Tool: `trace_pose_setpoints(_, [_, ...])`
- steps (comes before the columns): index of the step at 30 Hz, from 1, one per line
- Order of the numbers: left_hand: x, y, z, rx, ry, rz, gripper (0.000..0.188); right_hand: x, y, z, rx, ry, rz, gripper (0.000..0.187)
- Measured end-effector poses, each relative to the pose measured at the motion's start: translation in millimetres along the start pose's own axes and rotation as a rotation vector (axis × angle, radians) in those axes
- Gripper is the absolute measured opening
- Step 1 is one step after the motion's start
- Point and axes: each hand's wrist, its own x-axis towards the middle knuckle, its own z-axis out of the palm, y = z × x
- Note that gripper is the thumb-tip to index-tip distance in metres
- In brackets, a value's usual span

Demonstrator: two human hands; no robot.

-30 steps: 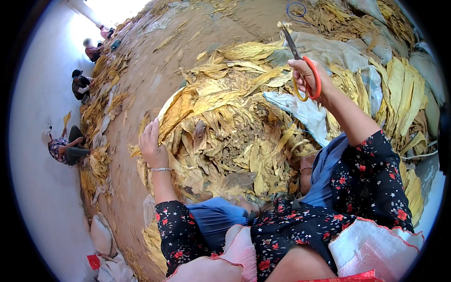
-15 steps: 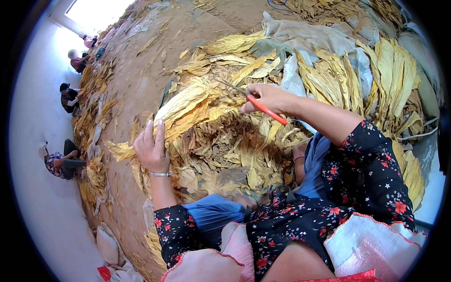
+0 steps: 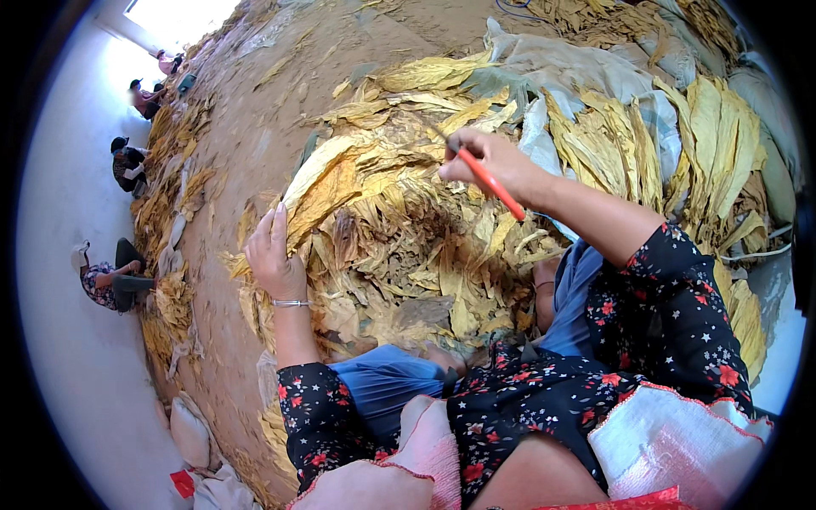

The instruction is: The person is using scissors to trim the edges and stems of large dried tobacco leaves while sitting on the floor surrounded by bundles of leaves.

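My left hand (image 3: 276,253) grips the near left end of a broad yellow dried tobacco leaf (image 3: 323,185). Its fingers lie together along the leaf's edge and the thumb is hidden. In my right hand (image 3: 484,161) is a tool with a red handle (image 3: 491,182) and a thin dark tip, blurred by motion; its exact kind is not clear. The tip points away over the far part of the leaf pile. Between my legs lies a heap of crumpled brown and yellow leaves (image 3: 408,255), just below both hands.
Straightened yellow leaves (image 3: 714,144) lie in bundles at the right, beside pale plastic sheeting (image 3: 569,68). Brown floor (image 3: 246,144) stretches off to the left. Several people (image 3: 119,276) sit along the white wall (image 3: 68,357) among more leaves. A stuffed sack (image 3: 191,433) stands lower left.
My left hand has shifted slightly, and the leaf's trailing end no longer sticks out far to its left. The red-handled tool has tilted steeper in my right hand. The whole view has shifted a little.
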Motion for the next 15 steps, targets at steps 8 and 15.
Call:
trace_pose_setpoints(8, [5.0, 11.7, 3.9, -0.029, -0.048, 0.063, 0.072, 1.2, 1.5, 19.6, 0.140, -0.150, 0.079, 0.028])
trace_pose_setpoints(15, [-2.6, -7.6, -4.6, -0.012, 0.040, -0.027, 0.071, -1.8, -1.2, -33.0, 0.309, -0.063, 0.098, 0.033])
